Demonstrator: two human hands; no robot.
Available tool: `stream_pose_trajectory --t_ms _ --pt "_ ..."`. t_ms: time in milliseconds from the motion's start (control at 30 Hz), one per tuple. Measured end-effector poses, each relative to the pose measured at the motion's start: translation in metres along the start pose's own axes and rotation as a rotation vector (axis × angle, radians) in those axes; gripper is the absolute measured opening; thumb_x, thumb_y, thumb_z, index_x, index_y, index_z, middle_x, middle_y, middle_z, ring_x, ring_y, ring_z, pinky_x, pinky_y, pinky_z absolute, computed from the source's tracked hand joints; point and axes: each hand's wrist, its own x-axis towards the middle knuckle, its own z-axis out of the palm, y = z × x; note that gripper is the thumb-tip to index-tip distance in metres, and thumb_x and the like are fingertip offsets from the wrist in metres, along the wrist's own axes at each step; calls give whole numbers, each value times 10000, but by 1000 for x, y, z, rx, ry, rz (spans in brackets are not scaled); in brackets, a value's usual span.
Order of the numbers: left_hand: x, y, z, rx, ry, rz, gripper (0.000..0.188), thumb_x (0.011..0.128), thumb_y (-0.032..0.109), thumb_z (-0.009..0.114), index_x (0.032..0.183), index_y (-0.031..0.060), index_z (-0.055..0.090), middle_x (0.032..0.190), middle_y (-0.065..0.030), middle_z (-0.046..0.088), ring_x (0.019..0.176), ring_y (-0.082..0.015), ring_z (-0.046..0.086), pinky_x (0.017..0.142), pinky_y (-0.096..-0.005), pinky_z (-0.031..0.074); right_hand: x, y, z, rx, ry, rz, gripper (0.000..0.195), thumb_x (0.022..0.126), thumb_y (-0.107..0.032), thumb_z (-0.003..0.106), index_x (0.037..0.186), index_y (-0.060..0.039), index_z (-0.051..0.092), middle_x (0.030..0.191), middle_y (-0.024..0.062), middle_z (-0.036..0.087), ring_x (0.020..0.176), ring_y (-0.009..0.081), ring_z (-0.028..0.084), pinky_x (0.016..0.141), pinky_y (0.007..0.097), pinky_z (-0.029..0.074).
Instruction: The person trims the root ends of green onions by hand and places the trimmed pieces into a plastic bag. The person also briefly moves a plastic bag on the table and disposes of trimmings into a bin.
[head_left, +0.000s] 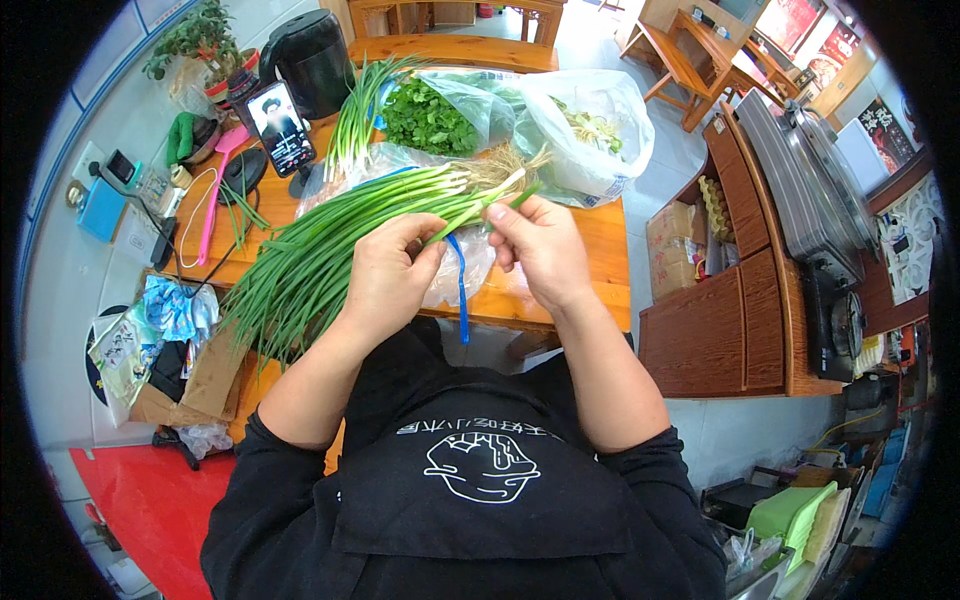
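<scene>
Between my hands is a green onion stalk (450, 227), held above the table. My left hand (394, 262) pinches its green part between thumb and fingers. Near its pale end, my right hand (536, 240) grips a green leaf piece. A large pile of green onions (337, 225) lies beside and beneath my left hand, its roots (499, 169) towards the right. Beyond it are a smaller bunch of green onions (360, 127), leafy cilantro (427, 120) and a clear plastic bag (634, 142) with rooted greens inside. A blue strap (461, 292) hangs over the table's front edge.
On the wooden table (600, 262), a phone (279, 127) stands upright near a black kettle (309, 64). A pink plastic tool (206, 217) and loose leaves (244, 214) lie at the left. An open cardboard box (210, 375) is at lower left; a wooden cabinet (697, 330) stands right.
</scene>
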Motion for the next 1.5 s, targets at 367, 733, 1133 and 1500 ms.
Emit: stream_pose_trajectory --t_ms 367,733,1133,1500 --pt "-5 7 -5 31 -17 -15 167 869 4 734 1032 -31 717 859 -58 675 684 -110 565 632 -270 478 2 -10 -12 -320 -48 -26 259 1014 -250 674 889 -23 687 709 6 621 549 59 521 498 219 424" --pt "-9 8 -11 90 45 77 154 889 36 756 1018 -40 723 879 -87 699 712 -139 602 667 -276 495 7 -32 -18 -233 150 -180 155 966 -172 713 916 -25 707 691 -13 596 551 47 470 498 213 365" --pt "-11 5 -21 14 96 -21 145 897 36 746 1015 -42 716 859 -42 683 716 -92 568 669 -253 482 58 -115 -77 -560 520 -450 283 965 -244 697 972 39 710 766 66 662 592 119 581 526 278 441" --pt "-11 8 -17 33 113 -27 126 883 38 742 982 -35 716 853 -123 690 695 -190 606 657 -313 498 37 -83 -34 -971 -2 -281 326 982 -296 688 1075 14 731 901 84 755 732 164 682 678 328 547"
